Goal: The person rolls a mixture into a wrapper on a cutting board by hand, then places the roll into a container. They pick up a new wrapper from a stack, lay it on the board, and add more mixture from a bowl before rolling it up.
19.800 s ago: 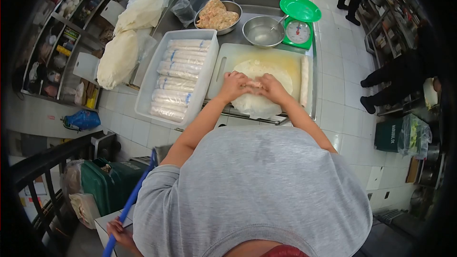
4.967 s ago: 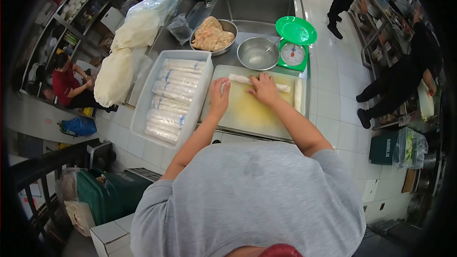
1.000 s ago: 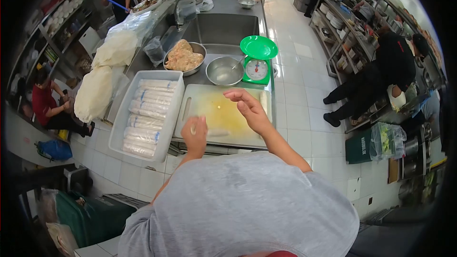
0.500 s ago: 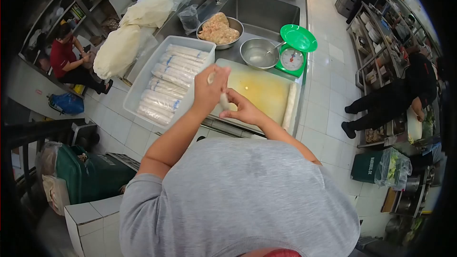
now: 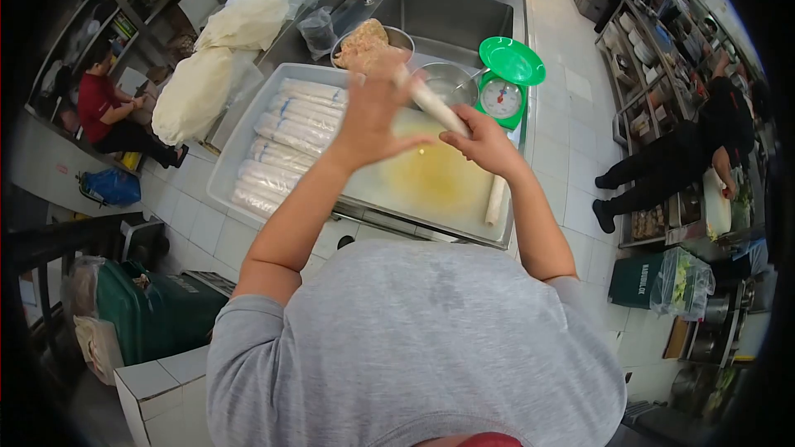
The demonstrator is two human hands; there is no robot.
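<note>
A long pale wrapped roll is held up slantwise over the board, its near end in the fingers of my right hand. My left hand, smeared by motion, is by the roll's far end with its fingers stretched and thumb spread. Below lies the white board, wet with a yellow, egg-like smear. Another pale roll lies along its right edge. To the left, a plastic tub holds several rolls in clear wrap. A metal bowl of minced filling stands beyond my left hand.
A metal bowl with a spoon and a green dial scale stand behind the board, before the sink. Pale wrapper sheets lie at the left. One person sits far left; another stands right.
The roll has come up from low between my hands to a slanted hold higher over the board. My right hand has moved up and right; my left hand has loosened and spread.
</note>
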